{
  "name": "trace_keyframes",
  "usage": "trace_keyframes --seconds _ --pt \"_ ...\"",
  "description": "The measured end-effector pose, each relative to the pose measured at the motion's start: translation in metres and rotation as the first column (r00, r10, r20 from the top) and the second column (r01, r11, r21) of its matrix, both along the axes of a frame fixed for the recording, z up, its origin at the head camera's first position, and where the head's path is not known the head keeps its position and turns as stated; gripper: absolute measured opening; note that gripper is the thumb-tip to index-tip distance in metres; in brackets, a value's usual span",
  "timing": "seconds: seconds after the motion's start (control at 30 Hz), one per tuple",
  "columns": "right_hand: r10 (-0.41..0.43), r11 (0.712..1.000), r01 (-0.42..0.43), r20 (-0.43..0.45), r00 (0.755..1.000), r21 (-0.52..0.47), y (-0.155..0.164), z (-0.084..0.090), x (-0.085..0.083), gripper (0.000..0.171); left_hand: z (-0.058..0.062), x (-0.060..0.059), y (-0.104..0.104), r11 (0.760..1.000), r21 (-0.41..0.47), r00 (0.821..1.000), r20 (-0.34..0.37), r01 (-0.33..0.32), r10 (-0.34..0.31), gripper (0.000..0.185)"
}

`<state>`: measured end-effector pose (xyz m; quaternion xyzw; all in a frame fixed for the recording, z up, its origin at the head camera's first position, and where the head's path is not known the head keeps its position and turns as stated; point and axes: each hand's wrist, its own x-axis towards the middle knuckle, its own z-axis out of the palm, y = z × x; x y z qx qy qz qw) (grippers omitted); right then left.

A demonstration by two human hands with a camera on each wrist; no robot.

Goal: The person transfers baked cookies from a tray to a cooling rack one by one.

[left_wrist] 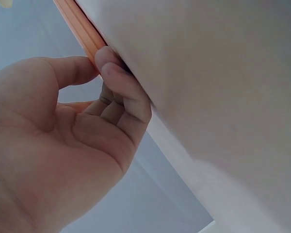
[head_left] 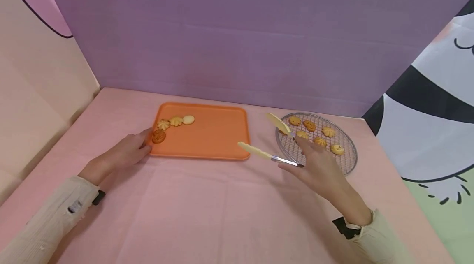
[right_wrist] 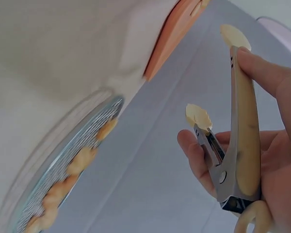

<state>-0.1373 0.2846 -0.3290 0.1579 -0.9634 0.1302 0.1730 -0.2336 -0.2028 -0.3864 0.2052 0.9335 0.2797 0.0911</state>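
My left hand (head_left: 129, 149) pinches the left edge of an orange tray (head_left: 207, 140), thumb on the rim and fingers at its outer side. Along the tray's upper left lie a round brown cookie (head_left: 159, 136), two flower-shaped cookies (head_left: 176, 121) and a pale oval cookie (head_left: 188, 120). In my right hand (head_left: 322, 169) is a pair of tongs (right_wrist: 245, 131) with cream tips, gripped between thumb and fingers. The tongs' arms are spread wide with nothing between them. They hang between the tray and a round wire rack (head_left: 348, 161), one arm overlapping the rack's left side in the head view.
Several cookies (head_left: 328, 132) in different shapes lie on the wire rack at the right. A pink cloth (head_left: 192, 214) covers the table. A purple wall (head_left: 237, 42) rises behind, with printed side panels (head_left: 437, 103) left and right.
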Motion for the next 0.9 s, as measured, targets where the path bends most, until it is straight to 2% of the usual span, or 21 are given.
trace_keyframes --seconds 0.17,0.4,0.63,0.9 --pt "0.070 0.997 -0.072 0.056 0.996 0.030 -0.021 0.001 -0.011 0.085 0.002 0.002 0.004 1.000 0.014 1.000 -0.006 0.015 -0.015 0.064" --pt "0.144 0.989 -0.146 0.077 0.987 0.022 -0.051 -0.006 -0.024 0.082 0.003 0.003 0.005 1.000 0.015 1.000 -0.005 0.008 -0.008 0.064" --pt "0.151 0.987 -0.155 0.104 0.983 0.031 -0.070 -0.013 -0.038 0.086 0.004 0.005 0.006 1.000 0.008 1.000 -0.026 0.014 -0.014 0.062" --pt "0.209 0.975 -0.214 0.085 0.974 0.053 -0.091 -0.023 -0.059 0.069 0.006 0.008 0.002 1.000 0.020 1.000 -0.017 0.009 -0.009 0.063"
